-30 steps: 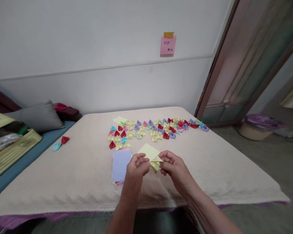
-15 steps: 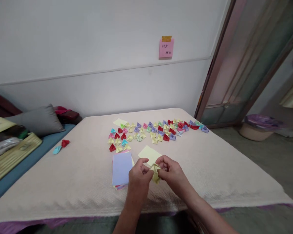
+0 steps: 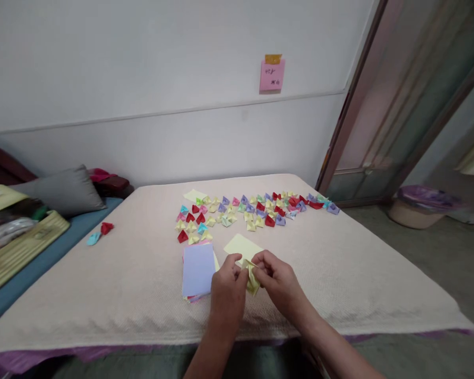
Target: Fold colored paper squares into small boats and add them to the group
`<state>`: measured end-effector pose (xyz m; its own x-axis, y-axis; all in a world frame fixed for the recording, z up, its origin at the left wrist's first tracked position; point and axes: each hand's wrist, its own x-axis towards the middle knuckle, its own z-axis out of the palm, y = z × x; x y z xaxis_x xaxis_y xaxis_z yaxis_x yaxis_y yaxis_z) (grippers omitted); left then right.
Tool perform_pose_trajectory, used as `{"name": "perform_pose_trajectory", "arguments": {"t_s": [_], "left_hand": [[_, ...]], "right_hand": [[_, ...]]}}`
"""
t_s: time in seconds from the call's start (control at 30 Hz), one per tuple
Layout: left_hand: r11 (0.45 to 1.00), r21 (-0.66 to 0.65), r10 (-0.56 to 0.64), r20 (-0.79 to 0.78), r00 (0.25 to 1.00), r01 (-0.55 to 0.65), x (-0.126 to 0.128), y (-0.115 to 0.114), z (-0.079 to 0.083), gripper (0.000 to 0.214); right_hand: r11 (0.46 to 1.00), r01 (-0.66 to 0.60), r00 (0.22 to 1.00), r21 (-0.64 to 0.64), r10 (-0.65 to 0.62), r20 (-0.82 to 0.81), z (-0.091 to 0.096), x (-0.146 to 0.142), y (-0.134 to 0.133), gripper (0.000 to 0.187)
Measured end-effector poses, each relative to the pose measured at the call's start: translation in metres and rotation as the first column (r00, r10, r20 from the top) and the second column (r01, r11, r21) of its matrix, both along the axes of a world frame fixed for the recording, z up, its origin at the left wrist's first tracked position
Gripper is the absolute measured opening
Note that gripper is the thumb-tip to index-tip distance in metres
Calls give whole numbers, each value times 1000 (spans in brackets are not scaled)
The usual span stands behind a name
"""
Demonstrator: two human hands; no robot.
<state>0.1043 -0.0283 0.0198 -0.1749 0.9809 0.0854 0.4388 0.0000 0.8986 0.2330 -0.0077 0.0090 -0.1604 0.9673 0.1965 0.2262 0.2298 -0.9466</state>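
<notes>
My left hand (image 3: 229, 284) and my right hand (image 3: 276, 276) pinch a partly folded piece of yellow origami paper (image 3: 253, 283) between them, just above the bed's front edge. Fingers of both hands cover part of its folds. Behind it a flat yellow sheet (image 3: 242, 245) lies on the cover, its near corner hidden by the hands. Left of my left hand sits a stack of coloured paper (image 3: 198, 269) with a lilac sheet on top. Farther back, several small folded paper pieces (image 3: 269, 221) in red, yellow, lilac, blue and green spread in rows.
A cream cover (image 3: 142, 295) lies over the bed. A red folded piece (image 3: 106, 228) and a light-blue one (image 3: 94, 239) lie at the left. Beyond are a grey pillow (image 3: 63, 195), a pink note (image 3: 272, 75) on the wall and a bin (image 3: 421, 208) at the right.
The yellow paper looks narrower and more closed up between my fingers, and my right fingertips have come nearer my left. The whole view has shifted slightly.
</notes>
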Motion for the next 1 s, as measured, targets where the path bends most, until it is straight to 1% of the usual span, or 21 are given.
{"name": "perform_pose_trajectory", "arguments": {"t_s": [0.1, 0.23, 0.43, 0.5, 0.6, 0.73, 0.87, 1.0], "left_hand": [[1000, -1, -17, -26, 1000, 17, 3, -2, 1, 28], [999, 8, -41, -68, 997, 42, 5, -3, 3, 30], [1000, 4, -30, -129, 991, 31, 7, -3, 3, 32], [999, 5, -38, -134, 990, 39, 7, -3, 2, 32], [999, 8, -51, -142, 989, 52, 7, -3, 1, 32], [998, 14, -54, -173, 983, 58, 6, -2, -1, 37], [998, 2, -57, -197, 979, 58, 6, -3, -2, 40], [997, -8, -72, -191, 979, 71, 6, -5, 0, 42]], "right_hand": [[996, 38, 992, 79, -47, 119, 1, 1, -1, 9], [985, 67, 957, 161, -109, 269, 1, 1, -2, 14], [974, 23, 897, 223, -118, 425, -1, 0, -3, 14], [975, 14, 893, 221, -112, 435, -2, 0, -2, 14], [982, 40, 905, 186, -114, 411, -3, 2, 0, 12], [990, 61, 909, 124, -107, 403, -3, 3, 3, 20], [989, 63, 890, 131, -115, 442, -4, 1, 4, 26], [989, 52, 879, 140, -112, 463, -3, 0, 3, 24]]}}
